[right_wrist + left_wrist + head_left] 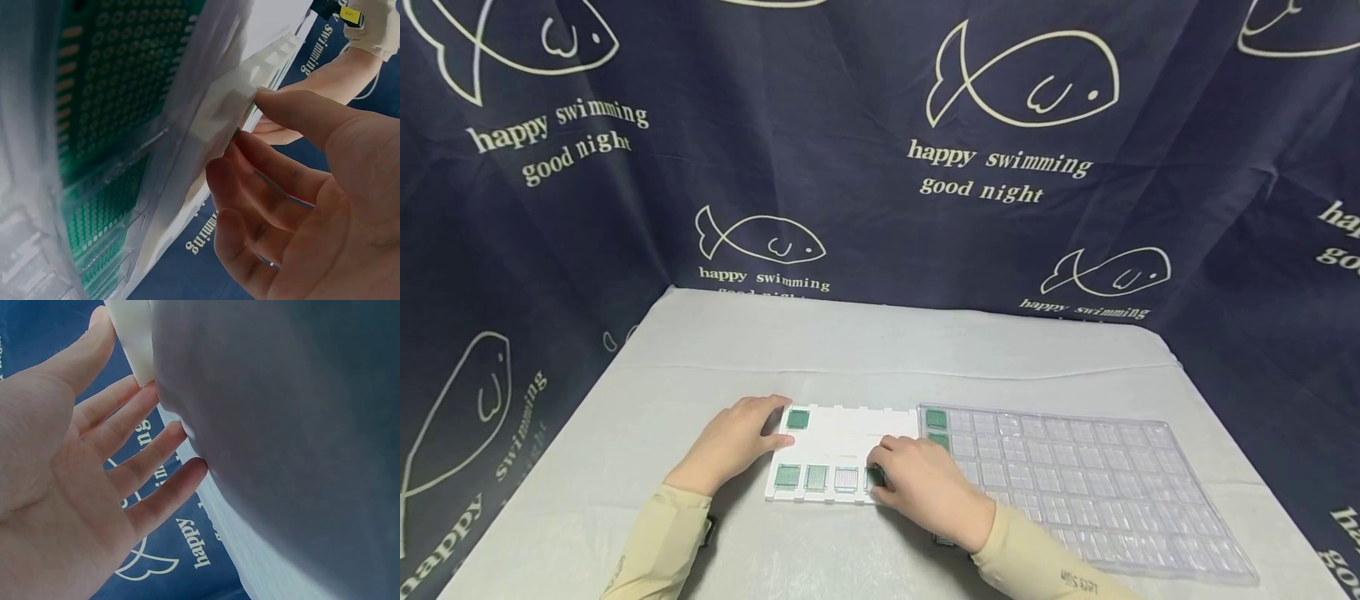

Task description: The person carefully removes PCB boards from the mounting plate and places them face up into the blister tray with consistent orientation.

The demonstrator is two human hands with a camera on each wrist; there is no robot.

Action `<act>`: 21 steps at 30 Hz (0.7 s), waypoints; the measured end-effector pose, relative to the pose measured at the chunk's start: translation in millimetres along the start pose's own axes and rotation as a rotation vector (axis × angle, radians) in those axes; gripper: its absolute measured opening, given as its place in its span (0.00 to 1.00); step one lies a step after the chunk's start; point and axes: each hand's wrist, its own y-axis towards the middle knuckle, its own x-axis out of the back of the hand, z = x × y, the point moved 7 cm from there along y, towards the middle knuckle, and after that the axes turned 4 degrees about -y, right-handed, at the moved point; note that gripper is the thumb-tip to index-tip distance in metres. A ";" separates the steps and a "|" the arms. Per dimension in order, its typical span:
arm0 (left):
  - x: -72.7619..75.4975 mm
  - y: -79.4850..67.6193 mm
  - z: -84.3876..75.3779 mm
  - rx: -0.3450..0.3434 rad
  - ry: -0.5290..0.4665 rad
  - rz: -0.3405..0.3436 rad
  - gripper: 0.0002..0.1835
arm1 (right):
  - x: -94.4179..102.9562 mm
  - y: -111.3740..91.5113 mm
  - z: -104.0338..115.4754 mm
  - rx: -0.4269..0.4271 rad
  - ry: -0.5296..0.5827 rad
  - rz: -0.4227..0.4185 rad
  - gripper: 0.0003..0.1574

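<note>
A white tray [842, 433] lies at the table's middle. Its top left slot holds a green perforated circuit board [797, 419], and more sit along its near row. My left hand [737, 442] rests at the tray's left edge, thumb and index finger spread apart. In the left wrist view, fairly straight fingers touch a corner of the white tray [134, 344]. At the near row's right end, my right hand [921, 483] pinches a green circuit board [872, 478], mostly hidden under its fingers. The right wrist view shows those fingertips close at the white tray's surface [225, 103].
A clear plastic tray [1075, 483] with many compartments lies against the white tray's right side. Green circuit boards [125, 81] fill part of its left column, partly hidden by the right arm. Dark blue fish-print curtain [880, 167] hangs behind the table.
</note>
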 end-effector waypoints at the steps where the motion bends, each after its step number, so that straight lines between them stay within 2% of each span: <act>1: 0.0 0.0 -0.1 0.002 -0.001 0.002 0.28 | -0.1 -0.3 0.3 0.000 -0.003 0.001 0.17; 21: -0.5 0.6 -0.1 0.000 0.004 0.004 0.28 | -0.5 -1.0 1.2 0.011 -0.037 -0.022 0.18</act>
